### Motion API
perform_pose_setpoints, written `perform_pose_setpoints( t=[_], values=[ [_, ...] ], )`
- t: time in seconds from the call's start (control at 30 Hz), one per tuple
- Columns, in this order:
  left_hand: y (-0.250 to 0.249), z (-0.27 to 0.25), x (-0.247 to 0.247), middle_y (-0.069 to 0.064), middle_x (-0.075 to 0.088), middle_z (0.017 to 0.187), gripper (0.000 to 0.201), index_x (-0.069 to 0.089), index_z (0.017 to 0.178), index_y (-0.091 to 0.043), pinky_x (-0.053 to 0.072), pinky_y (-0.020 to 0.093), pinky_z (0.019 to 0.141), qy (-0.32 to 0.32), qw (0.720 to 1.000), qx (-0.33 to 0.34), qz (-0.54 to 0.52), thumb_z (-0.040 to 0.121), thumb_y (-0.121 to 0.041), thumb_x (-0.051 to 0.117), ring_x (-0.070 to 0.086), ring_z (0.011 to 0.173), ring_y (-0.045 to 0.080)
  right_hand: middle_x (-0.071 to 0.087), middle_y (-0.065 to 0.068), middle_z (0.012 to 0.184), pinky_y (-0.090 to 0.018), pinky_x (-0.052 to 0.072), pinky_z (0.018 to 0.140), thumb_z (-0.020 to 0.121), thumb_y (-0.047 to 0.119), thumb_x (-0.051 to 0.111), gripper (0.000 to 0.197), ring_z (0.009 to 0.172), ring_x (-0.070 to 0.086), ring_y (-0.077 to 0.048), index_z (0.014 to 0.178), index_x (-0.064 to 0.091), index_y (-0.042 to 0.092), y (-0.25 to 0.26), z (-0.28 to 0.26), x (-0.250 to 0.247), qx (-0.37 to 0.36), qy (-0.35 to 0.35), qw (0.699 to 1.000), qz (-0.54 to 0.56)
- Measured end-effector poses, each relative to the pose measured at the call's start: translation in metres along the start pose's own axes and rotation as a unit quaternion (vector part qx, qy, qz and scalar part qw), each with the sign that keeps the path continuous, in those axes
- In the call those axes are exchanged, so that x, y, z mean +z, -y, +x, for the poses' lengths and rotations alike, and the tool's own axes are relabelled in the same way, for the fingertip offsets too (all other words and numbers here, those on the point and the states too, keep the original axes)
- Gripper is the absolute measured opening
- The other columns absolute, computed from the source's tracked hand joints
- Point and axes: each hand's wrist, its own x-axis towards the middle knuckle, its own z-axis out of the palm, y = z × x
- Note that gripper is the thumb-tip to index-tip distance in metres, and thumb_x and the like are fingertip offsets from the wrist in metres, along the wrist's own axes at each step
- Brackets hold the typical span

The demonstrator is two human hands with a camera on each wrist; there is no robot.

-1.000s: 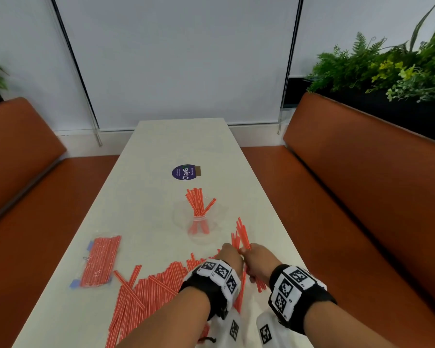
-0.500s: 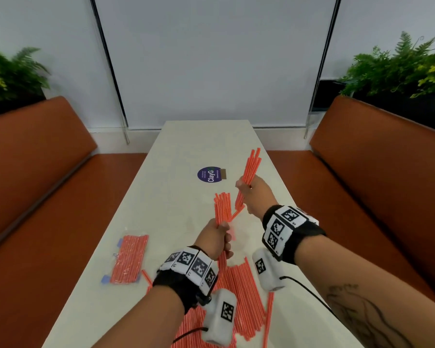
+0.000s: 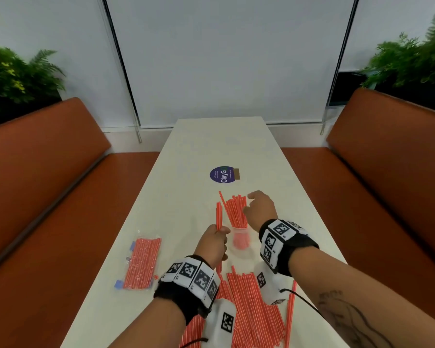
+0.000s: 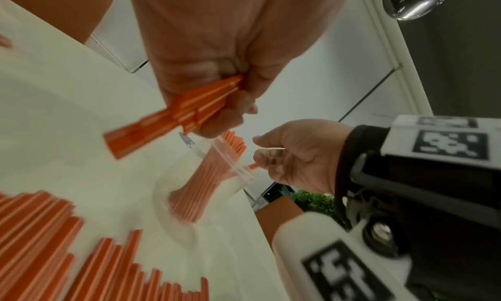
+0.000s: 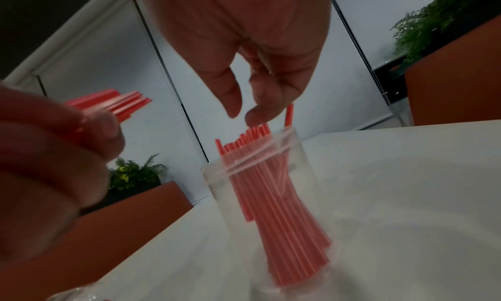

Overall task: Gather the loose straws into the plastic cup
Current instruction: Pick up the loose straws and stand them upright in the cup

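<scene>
A clear plastic cup (image 3: 240,241) stands mid-table with a fan of red straws (image 3: 236,212) upright in it. My left hand (image 3: 220,232) is just left of the cup and grips a small bundle of straws (image 3: 219,213) held upright; the left wrist view shows this bundle (image 4: 173,119) pinched in the left hand (image 4: 225,95). My right hand (image 3: 249,203) hovers at the right of the cup's straws with loose fingers and holds nothing. In the right wrist view the right hand (image 5: 241,115) sits just over the straw tops in the cup (image 5: 260,177). A pile of loose straws (image 3: 251,305) lies near me, partly under my wrists.
A sealed packet of straws (image 3: 142,263) lies at the left of the white table (image 3: 211,141). A round purple sticker (image 3: 222,174) is beyond the cup. Orange benches (image 3: 387,172) flank the table, with plants (image 3: 412,61) behind them.
Both hands rose from the pile with straws. The right hand's bundle now stands in the cup and that hand has let go. The left hand still holds its bundle beside the cup.
</scene>
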Motion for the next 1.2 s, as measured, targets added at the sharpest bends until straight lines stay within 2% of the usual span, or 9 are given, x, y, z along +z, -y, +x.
perform_pose_setpoints(
  t=[0.13, 0.27, 0.47, 0.6, 0.7, 0.83, 0.93, 1.07, 1.2],
  values=[
    [-0.023, 0.012, 0.011, 0.001, 0.042, 0.066, 0.028, 0.044, 0.074, -0.016, 0.042, 0.023, 0.054, -0.01, 0.997, 0.075, 0.006, 0.099, -0.012, 0.031, 0.04, 0.055, 0.013, 0.065, -0.008, 0.106, -0.03, 0.051, 0.082, 0.092, 0.013, 0.042, 0.028, 0.099, 0.063, -0.025, 0.101, 0.068, 0.007, -0.02, -0.011, -0.01, -0.056, 0.023, 0.99, -0.129],
    [-0.051, 0.023, 0.023, 0.0, 0.043, 0.065, 0.031, 0.043, 0.075, -0.018, 0.042, 0.019, 0.057, -0.073, 0.984, 0.154, -0.059, 0.101, -0.016, 0.028, 0.043, 0.057, 0.012, 0.056, 0.0, 0.107, -0.023, 0.041, 0.074, 0.094, 0.026, 0.049, 0.024, 0.099, 0.061, -0.02, 0.108, 0.067, 0.021, -0.041, -0.025, -0.013, -0.12, 0.073, 0.972, -0.187],
    [-0.041, 0.052, 0.042, 0.009, 0.052, 0.122, 0.035, 0.057, 0.105, -0.012, 0.036, 0.041, 0.104, -0.179, 0.972, 0.15, 0.014, 0.101, -0.027, 0.026, 0.046, 0.117, 0.027, 0.055, -0.001, 0.112, -0.028, 0.046, 0.078, 0.094, 0.028, 0.05, 0.022, 0.098, 0.06, -0.02, 0.108, 0.065, 0.021, -0.05, -0.028, -0.011, -0.139, 0.074, 0.968, -0.198],
    [-0.018, 0.063, 0.053, 0.003, 0.04, 0.138, 0.036, 0.061, 0.107, -0.01, 0.028, 0.041, 0.11, -0.222, 0.965, 0.097, 0.103, 0.1, -0.029, 0.031, 0.036, 0.129, 0.025, 0.055, 0.0, 0.113, -0.031, 0.048, 0.081, 0.093, 0.03, 0.049, 0.022, 0.099, 0.06, -0.02, 0.107, 0.064, 0.022, -0.053, -0.028, -0.008, -0.149, 0.067, 0.966, -0.201],
    [0.0, 0.063, 0.056, 0.001, 0.027, 0.15, 0.03, 0.053, 0.124, -0.019, 0.024, 0.043, 0.113, -0.211, 0.959, 0.078, 0.172, 0.096, -0.022, 0.043, 0.025, 0.139, 0.024, 0.056, 0.001, 0.112, -0.03, 0.047, 0.08, 0.093, 0.028, 0.05, 0.02, 0.098, 0.06, -0.019, 0.104, 0.065, 0.022, -0.054, -0.028, -0.007, -0.152, 0.057, 0.968, -0.193],
    [0.014, 0.067, 0.047, 0.01, 0.023, 0.152, 0.078, 0.021, 0.146, -0.016, 0.028, 0.045, 0.114, -0.15, 0.976, 0.109, 0.112, 0.083, -0.003, 0.064, 0.026, 0.141, 0.028, 0.06, 0.001, 0.11, -0.024, 0.043, 0.077, 0.093, 0.027, 0.051, 0.018, 0.098, 0.06, -0.018, 0.101, 0.066, 0.021, -0.054, -0.028, -0.007, -0.158, 0.062, 0.968, -0.184],
    [0.015, 0.071, 0.032, 0.009, 0.02, 0.154, 0.092, 0.011, 0.149, -0.015, 0.028, 0.044, 0.116, -0.084, 0.969, 0.165, 0.164, 0.08, -0.01, 0.071, 0.026, 0.142, 0.025, 0.058, 0.001, 0.114, -0.024, 0.045, 0.078, 0.094, 0.029, 0.05, 0.022, 0.098, 0.06, -0.017, 0.112, 0.062, 0.024, -0.056, -0.03, -0.011, -0.182, 0.052, 0.966, -0.178],
    [0.008, 0.075, 0.018, 0.004, 0.017, 0.158, 0.076, 0.013, 0.149, -0.015, 0.024, 0.04, 0.119, -0.077, 0.915, 0.224, 0.327, 0.089, -0.017, 0.059, 0.022, 0.145, 0.021, 0.044, 0.0, 0.137, -0.025, 0.047, 0.093, 0.096, 0.021, 0.047, 0.047, 0.118, 0.053, -0.015, 0.142, 0.035, 0.021, -0.061, -0.025, -0.012, -0.148, -0.043, 0.98, -0.124],
    [0.0, 0.071, 0.016, 0.0, 0.027, 0.156, 0.053, 0.031, 0.146, -0.017, 0.031, 0.034, 0.115, -0.036, 0.888, 0.236, 0.393, 0.095, -0.003, 0.038, 0.04, 0.137, 0.02, 0.017, -0.004, 0.159, -0.035, 0.03, 0.116, 0.099, 0.008, 0.034, 0.058, 0.143, 0.029, -0.02, 0.151, 0.009, 0.012, -0.063, -0.01, -0.002, -0.098, 0.045, 0.985, -0.131]
  ],
)
